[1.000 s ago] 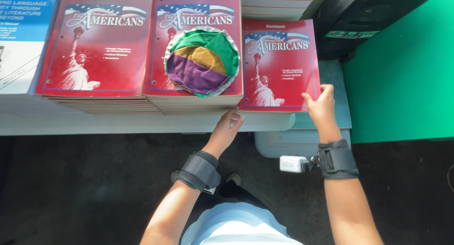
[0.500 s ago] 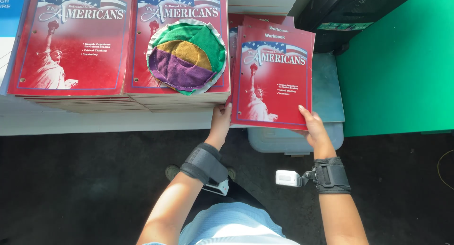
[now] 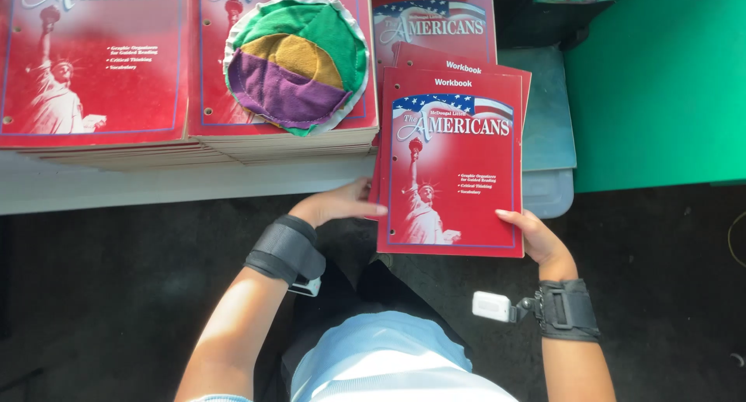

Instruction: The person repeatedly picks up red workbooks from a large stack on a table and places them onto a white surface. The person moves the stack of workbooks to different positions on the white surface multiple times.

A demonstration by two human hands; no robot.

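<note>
Two hands held one red workbook (image 3: 451,165) in the head view, lifted off the front edge of the white tabletop (image 3: 155,188) and hanging over the dark floor (image 3: 116,293). The left hand (image 3: 338,206) gripped the book's left edge near its lower corner, fingers stretched along the margin and closed on it. The right hand (image 3: 532,235) held the lower right corner, thumb lying across the cover and the other fingers hidden beneath. A second red workbook (image 3: 466,60) peeked out just behind the top edge of the held one, and a third workbook (image 3: 431,17) lay farther back; whether the second book was also in the grip could not be told. Toward the left of the tabletop stood two stacks of the same red books: the left stack (image 3: 93,60) reached the picture's left edge, and the middle stack (image 3: 287,142) sat just beside it at the front edge. A round cloth piece (image 3: 295,60) in green, yellow and purple lay on top of the middle stack. A grey plastic bin lid (image 3: 548,114) showed to the right of the held book, touching a green surface (image 3: 660,83). Both wrists wore black straps (image 3: 286,250), and a small white device (image 3: 491,306) hung from the right one.
</note>
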